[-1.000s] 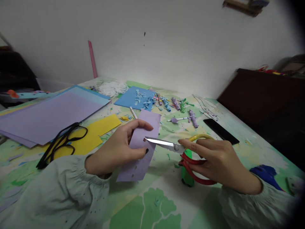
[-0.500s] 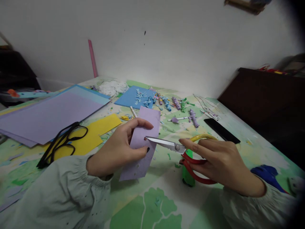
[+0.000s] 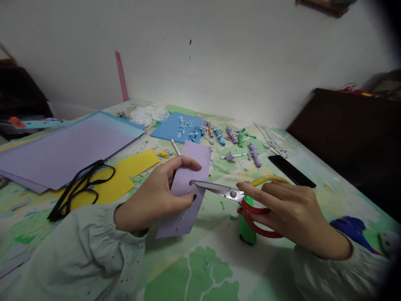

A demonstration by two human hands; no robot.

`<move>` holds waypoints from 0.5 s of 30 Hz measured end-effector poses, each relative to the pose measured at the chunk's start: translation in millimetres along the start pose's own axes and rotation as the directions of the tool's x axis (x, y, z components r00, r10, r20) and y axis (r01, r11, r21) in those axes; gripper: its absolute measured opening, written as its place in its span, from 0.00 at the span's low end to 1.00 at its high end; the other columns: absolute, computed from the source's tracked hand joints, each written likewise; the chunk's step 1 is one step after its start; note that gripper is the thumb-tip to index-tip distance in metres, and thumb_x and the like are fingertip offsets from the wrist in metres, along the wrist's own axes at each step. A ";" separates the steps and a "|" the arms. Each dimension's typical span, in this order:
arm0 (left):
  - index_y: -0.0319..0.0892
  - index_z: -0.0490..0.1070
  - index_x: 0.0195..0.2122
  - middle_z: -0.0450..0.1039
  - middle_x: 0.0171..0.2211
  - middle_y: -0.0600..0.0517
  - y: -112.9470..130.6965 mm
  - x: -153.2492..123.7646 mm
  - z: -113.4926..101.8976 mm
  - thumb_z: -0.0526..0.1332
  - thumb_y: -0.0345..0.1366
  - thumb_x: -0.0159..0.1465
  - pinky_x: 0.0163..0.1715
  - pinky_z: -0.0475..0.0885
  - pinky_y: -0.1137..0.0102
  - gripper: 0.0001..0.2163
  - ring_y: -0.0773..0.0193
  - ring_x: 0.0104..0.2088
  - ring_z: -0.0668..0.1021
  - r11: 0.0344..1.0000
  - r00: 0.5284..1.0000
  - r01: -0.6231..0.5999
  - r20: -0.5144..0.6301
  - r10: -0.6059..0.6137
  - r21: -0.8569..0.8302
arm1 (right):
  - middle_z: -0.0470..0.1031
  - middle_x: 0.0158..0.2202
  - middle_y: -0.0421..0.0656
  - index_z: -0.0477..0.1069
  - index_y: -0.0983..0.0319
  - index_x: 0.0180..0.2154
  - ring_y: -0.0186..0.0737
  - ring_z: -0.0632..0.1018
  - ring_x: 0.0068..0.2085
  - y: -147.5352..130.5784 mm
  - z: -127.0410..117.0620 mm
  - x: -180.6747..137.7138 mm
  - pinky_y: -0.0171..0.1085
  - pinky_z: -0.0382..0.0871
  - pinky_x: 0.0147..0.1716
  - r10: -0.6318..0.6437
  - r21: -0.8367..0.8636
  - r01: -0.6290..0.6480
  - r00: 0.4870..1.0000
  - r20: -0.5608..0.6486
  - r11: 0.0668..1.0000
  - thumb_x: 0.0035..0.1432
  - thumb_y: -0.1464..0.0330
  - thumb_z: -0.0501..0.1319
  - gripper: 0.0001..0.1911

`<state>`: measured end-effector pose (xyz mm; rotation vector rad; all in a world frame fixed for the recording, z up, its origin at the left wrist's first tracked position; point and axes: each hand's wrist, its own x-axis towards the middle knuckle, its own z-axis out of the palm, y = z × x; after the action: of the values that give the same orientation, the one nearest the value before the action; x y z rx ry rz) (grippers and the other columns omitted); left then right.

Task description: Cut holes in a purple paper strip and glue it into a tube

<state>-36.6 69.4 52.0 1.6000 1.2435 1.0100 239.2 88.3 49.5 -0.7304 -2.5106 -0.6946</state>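
Cloth [image 3: 266,267] lies beneath the left hand [image 3: 159,194], which pinches paper [image 3: 182,182], seemingly steadying it against scissors [image 3: 235,195] gripped in the right hand [image 3: 293,213].

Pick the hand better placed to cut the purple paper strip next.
Probably the right hand: it holds the red-and-yellow-handled metal scissors, blades at the strip, which the left hand grips.
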 end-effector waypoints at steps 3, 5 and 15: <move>0.42 0.66 0.45 0.68 0.28 0.57 -0.1 0.7 0.0 0.61 0.28 0.49 0.18 0.64 0.78 0.21 0.71 0.22 0.69 1.000 1.000 -0.001 0.005 0.001 0.017 | 0.63 0.19 0.34 0.69 0.59 0.51 0.33 0.68 0.21 -0.6 -0.5 0.9 0.35 0.56 0.23 -0.007 -0.009 0.007 1.000 -0.001 1.000 0.61 0.62 0.61 0.17; 0.43 0.67 0.45 0.68 0.29 0.57 -0.2 0.8 -0.1 0.61 0.28 0.48 0.18 0.64 0.78 0.20 0.72 0.22 0.69 1.000 1.000 -0.008 -0.003 0.008 0.026 | 0.63 0.19 0.34 0.68 0.59 0.51 0.33 0.67 0.21 -0.9 0.3 0.6 0.35 0.55 0.23 -0.012 -0.009 0.012 1.000 0.003 1.000 0.61 0.62 0.61 0.18; 0.44 0.66 0.46 0.68 0.27 0.58 1.9 -1.5 0.2 0.62 0.29 0.49 0.17 0.62 0.79 0.21 0.71 0.21 0.68 0.999 0.998 0.048 0.028 -0.048 0.022 | 0.66 0.21 0.37 0.69 0.58 0.50 0.35 0.69 0.23 -2.7 1.1 0.8 0.35 0.54 0.22 0.054 0.025 -0.054 0.998 0.021 0.998 0.60 0.59 0.60 0.18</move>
<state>-36.0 67.6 53.6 1.5882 1.2709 0.9437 236.7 87.2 48.2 -0.7968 -2.5035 -0.6384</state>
